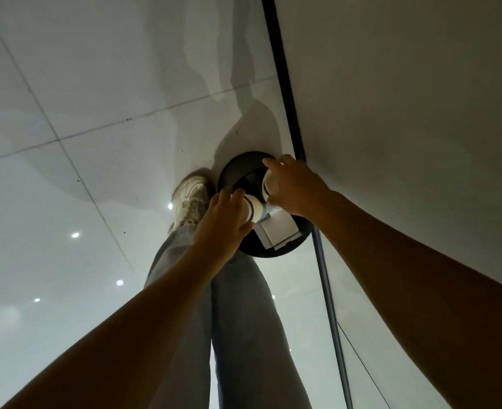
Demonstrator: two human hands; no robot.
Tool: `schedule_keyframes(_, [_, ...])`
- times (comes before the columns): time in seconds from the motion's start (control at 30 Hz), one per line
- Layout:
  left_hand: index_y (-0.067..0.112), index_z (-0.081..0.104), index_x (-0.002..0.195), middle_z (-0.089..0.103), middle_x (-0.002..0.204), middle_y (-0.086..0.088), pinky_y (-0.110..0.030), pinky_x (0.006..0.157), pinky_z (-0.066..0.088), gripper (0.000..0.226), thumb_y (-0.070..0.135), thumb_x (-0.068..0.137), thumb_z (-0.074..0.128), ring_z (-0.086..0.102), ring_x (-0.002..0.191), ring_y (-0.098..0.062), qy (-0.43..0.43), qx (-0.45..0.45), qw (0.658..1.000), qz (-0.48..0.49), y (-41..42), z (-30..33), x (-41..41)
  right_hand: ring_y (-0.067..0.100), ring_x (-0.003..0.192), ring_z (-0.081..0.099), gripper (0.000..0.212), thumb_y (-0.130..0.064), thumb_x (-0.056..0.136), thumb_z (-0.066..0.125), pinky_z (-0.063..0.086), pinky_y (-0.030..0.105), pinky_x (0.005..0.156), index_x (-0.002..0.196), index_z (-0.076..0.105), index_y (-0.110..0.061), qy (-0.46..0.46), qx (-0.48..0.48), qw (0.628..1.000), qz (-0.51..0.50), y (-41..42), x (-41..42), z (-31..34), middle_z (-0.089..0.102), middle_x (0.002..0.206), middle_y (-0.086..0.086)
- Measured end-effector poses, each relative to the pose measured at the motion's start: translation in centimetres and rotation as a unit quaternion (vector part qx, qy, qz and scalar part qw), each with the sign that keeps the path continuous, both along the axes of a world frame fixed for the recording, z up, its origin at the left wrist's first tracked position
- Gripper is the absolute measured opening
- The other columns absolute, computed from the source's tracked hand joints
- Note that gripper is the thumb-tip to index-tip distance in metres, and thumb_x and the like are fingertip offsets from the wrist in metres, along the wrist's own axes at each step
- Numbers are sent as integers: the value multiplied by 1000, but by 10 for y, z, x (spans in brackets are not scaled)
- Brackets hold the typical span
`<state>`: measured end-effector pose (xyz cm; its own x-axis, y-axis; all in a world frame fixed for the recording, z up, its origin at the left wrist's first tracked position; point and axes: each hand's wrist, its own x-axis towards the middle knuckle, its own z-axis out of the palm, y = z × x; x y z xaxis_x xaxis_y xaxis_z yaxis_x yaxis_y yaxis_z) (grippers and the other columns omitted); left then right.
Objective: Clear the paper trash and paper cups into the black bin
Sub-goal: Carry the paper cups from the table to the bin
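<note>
Both hands reach down over the black bin (pixel 238 169). Left hand (pixel 223 222) has its fingers curled round a white paper cup (pixel 251 209), and this cup is tipped on its side above the bin's open top. Right hand (pixel 294 187) grips a second white paper cup (pixel 269 184) the same way, right over the bin's mouth. The two cups are close together. Just under them, white folded paper (pixel 279 231) lies inside the bin.

The bin stands on a shiny floor (pixel 66 202) of big pale tiles with thin dark lines between them. Small round lights shine back off the floor. A plain pale wall (pixel 406 98) rises on the right, with a dark strip (pixel 285 84) where it meets the floor. The bin sits right against this strip.

One pale sneaker (pixel 190 199) stands just beside the bin, and legs in light jeans (pixel 244 320) fill the middle. The hands hide much of each cup. The other foot is hidden. The room is dim.
</note>
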<state>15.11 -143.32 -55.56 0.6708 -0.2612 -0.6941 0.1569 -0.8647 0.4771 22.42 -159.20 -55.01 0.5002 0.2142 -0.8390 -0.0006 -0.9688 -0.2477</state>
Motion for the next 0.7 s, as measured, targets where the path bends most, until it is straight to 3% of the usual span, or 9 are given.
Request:
schedule_keyframes(0.13, [8,29,144,34,147,-12,-37,106,38,75,36,85,67,35,136,-29,21,-21,1000,-9,-3,-21,-6,32,141,24,87,-26,81,75,32,42,109,150,22,-20,29,-2,998,47,-1,-6,-24,20,156,8])
schedule_keyframes(0.33, [15,16,150,16,157,-8,-43,115,25,91,42,82,70,15,145,-29,49,-8,998,-27,-3,-23,-7,32,145,14,99,-25,77,78,30,48,111,152,13,-25,8,-16,997,80,5,-8,-26,11,159,9])
schedule_keyframes(0.5, [13,22,148,22,156,-9,-43,118,20,83,41,84,68,17,145,-27,26,44,998,-30,35,15,7,29,143,18,90,-23,83,71,33,46,111,151,13,-22,-21,-8,995,94,22,4,29,17,157,6])
schedule_keyframes(0.7, [13,28,146,25,155,-10,-39,118,12,60,39,96,49,18,145,-26,-67,118,991,11,87,116,20,25,142,20,70,-21,93,56,33,45,111,151,17,-25,-84,38,990,110,75,21,137,16,158,-2])
